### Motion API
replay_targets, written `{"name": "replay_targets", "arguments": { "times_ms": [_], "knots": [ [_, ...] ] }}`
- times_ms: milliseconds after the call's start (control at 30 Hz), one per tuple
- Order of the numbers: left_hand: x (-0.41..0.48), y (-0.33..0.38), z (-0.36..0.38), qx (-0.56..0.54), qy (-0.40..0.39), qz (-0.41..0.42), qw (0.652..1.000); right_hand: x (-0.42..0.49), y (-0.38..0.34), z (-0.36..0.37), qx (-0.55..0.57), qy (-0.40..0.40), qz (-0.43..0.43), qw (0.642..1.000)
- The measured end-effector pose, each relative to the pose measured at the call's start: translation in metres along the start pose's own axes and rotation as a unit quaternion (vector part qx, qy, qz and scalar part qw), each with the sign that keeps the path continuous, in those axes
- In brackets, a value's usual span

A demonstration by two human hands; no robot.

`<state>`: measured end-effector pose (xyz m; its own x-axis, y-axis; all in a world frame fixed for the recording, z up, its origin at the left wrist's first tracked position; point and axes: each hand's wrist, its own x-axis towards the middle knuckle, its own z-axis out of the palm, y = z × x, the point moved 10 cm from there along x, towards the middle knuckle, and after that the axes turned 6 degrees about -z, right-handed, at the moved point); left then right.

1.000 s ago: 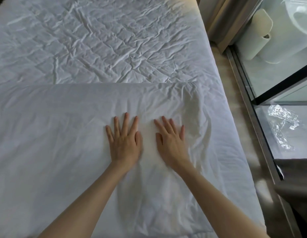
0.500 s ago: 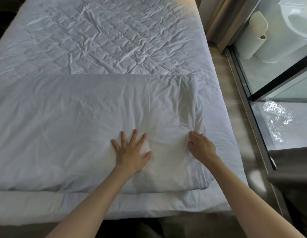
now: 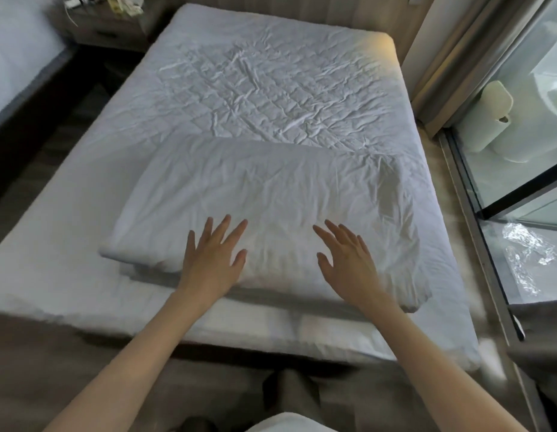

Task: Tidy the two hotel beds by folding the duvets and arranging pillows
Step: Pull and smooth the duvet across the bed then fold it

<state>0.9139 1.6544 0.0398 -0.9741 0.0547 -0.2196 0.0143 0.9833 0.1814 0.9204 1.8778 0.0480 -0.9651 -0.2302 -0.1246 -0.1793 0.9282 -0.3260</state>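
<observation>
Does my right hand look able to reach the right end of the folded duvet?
Probably yes: the right hand is over the folded duvet, fingers spread, and nothing lies between it and that end.

From my station I see only little of the person, mostly the arms. The left hand (image 3: 213, 263) and the right hand (image 3: 349, 266) are bare, with long, slim fingers, though the picture is a little soft there. The left forearm (image 3: 140, 347) and the right forearm (image 3: 433, 353) are slender and uncovered all the way down to the lower edge of my view. At the bottom edge, between the arms, a piece of white garment (image 3: 286, 424) shows, smooth and plain. Just above it is a dark grey shape (image 3: 272, 391), too blurred for me to say if it is clothing.
</observation>
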Motion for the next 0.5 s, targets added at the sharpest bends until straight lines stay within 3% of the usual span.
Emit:
{"name": "replay_targets", "arguments": {
  "times_ms": [333, 500],
  "knots": [
    [-0.122, -0.193, -0.075, 0.038, 0.073, 0.006, 0.997, -0.027, -0.23, 0.045, -0.014, 0.058, -0.064, 0.996],
    [-0.158, -0.269, -0.099, 0.037, 0.073, 0.0, 0.997, -0.036, -0.317, 0.065, -0.013, 0.058, -0.085, 0.995]
  ]
}}
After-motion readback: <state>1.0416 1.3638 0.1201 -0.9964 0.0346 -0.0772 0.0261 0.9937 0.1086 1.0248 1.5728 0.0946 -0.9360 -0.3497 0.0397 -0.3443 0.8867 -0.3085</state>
